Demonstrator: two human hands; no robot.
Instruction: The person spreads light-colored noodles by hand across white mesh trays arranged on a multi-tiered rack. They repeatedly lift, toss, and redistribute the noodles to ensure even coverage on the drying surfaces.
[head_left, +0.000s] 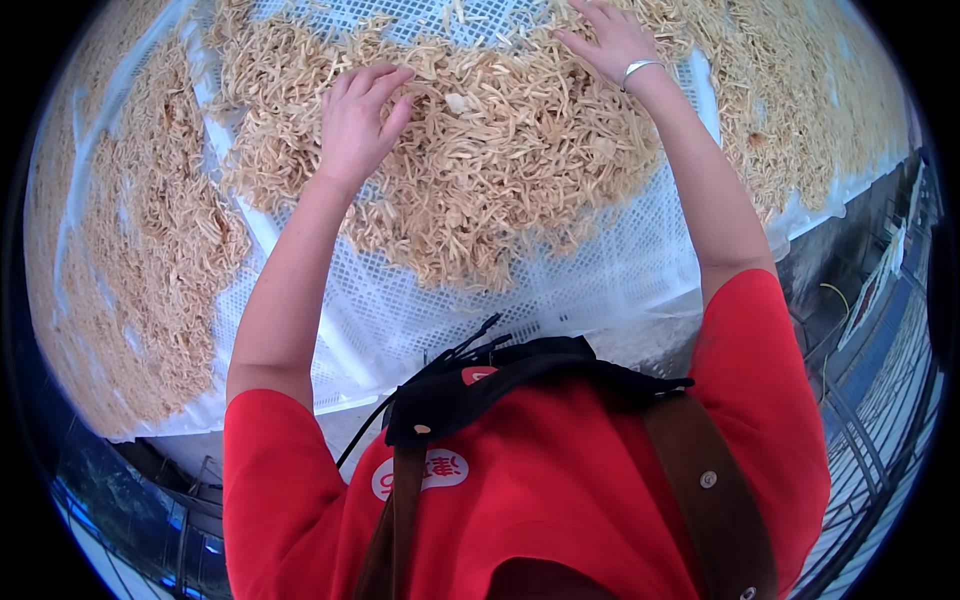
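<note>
A heap of pale tan dried strips (500, 170) lies across a white mesh tray (620, 255). At the heap's left side my left hand (360, 120) rests on the strips, its fingers bent a little and its thumb apart, holding nothing that I can see. Farther away to the right, my right hand (612, 42) reaches over the heap's far edge with fingers spread. Its fingertips run up to the picture's upper rim. A silver bracelet (640, 68) circles the right wrist. Beyond the heap, a patch of bare mesh (400, 18) shows, with a few loose strips on it.
More strips (165, 270) cover a neighbouring tray on the left, and others (770, 110) spread over one on the right. White raised tray edges (705, 95) divide them. Metal railings (890, 360) stand at the lower right. My apron bib (500, 375) hangs close to the tray's near edge.
</note>
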